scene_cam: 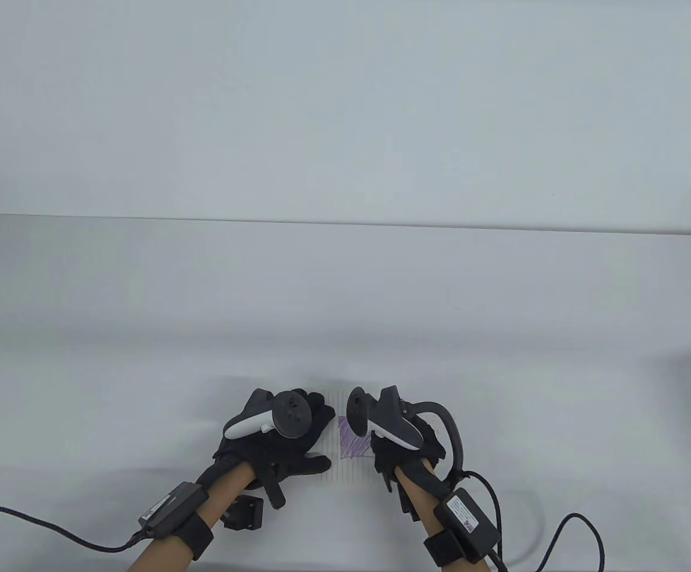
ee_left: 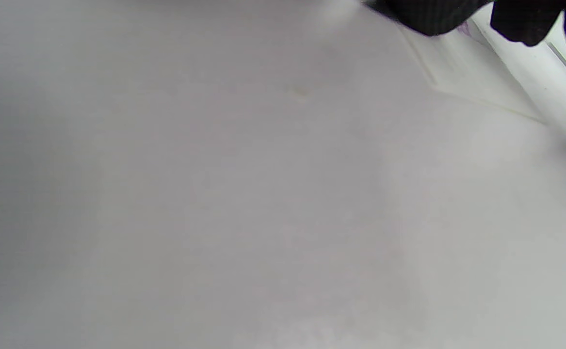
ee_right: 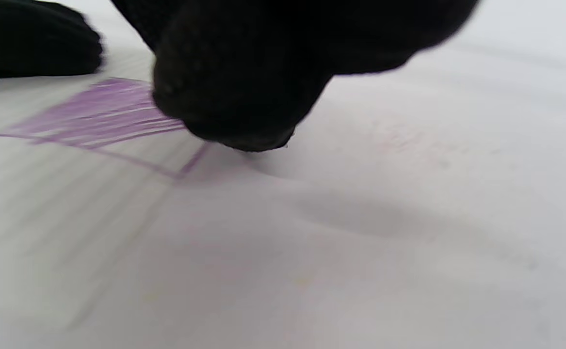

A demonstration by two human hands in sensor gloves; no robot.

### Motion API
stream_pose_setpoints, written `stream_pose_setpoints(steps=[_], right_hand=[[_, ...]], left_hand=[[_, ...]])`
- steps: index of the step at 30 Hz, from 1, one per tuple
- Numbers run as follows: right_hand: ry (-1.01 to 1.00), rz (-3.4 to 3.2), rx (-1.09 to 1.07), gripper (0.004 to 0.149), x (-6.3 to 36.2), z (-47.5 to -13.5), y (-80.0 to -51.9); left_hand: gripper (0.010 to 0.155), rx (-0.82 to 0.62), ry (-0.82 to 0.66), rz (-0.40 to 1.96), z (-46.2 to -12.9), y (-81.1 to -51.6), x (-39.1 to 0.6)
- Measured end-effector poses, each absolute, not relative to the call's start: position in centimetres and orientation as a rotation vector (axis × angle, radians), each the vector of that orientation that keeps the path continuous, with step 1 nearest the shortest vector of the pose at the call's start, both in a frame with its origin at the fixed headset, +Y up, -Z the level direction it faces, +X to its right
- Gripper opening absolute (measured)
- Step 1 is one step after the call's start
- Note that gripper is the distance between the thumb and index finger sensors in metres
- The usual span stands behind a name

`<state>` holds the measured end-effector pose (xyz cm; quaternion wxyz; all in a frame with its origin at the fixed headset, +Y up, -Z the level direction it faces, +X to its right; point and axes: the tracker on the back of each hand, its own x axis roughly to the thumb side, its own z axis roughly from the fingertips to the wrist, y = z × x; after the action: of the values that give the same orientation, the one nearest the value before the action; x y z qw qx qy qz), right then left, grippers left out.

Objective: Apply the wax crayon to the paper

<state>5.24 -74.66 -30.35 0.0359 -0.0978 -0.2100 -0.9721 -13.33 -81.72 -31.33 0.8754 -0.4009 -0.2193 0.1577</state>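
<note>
A lined sheet of paper (scene_cam: 345,473) lies near the table's front edge. It bears a purple crayon patch (scene_cam: 352,444). My left hand (scene_cam: 313,435) rests flat on the sheet's left part, fingers spread. My right hand (scene_cam: 384,444) is over the sheet's right part, just right of the patch. In the right wrist view its bunched fingers (ee_right: 234,97) touch the paper (ee_right: 69,203) at the end of the purple strokes (ee_right: 98,116). The crayon itself is hidden inside them. The left wrist view shows the left fingers (ee_left: 433,17) on a paper corner (ee_left: 467,72).
A small black block (scene_cam: 243,513) lies on the white table (scene_cam: 345,310) by my left wrist. Cables trail from both wrists at the front left (scene_cam: 36,527) and the front right (scene_cam: 584,536). The table's far edge (scene_cam: 345,223) meets a pale wall.
</note>
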Motion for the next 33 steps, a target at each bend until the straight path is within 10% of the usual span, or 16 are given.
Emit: stream_pose_setpoints(steps=[3,9,14,20,25,30,33], right_hand=[[-0.983,-3.051,-0.296,0.038,5.00,-30.04,-75.12],[-0.476,-2.907,-0.073,0.037,5.30,-30.90,-74.77],[-0.954,-3.069,-0.257,0.038,5.11,-30.10,-75.05],[-0.531,-2.937,-0.070,0.037,5.77,-30.86,-74.70],[-0.908,-3.053,-0.202,0.038,5.32,-30.03,-74.95],[-0.539,-2.904,-0.068,0.038,5.56,-30.72,-74.79],[-0.716,-2.979,-0.234,0.039,5.20,-30.20,-74.72]], left_hand=[[0.085,-0.837,-0.458,0.330,-31.34,-81.72,-13.33],[0.085,-0.837,-0.458,0.330,-31.34,-81.73,-13.33],[0.086,-0.837,-0.458,0.330,-31.34,-81.74,-13.33],[0.085,-0.837,-0.458,0.330,-31.34,-81.73,-13.32],[0.085,-0.838,-0.458,0.330,-31.35,-81.73,-13.33],[0.085,-0.838,-0.458,0.330,-31.35,-81.73,-13.33],[0.086,-0.837,-0.458,0.329,-31.35,-81.74,-13.33]])
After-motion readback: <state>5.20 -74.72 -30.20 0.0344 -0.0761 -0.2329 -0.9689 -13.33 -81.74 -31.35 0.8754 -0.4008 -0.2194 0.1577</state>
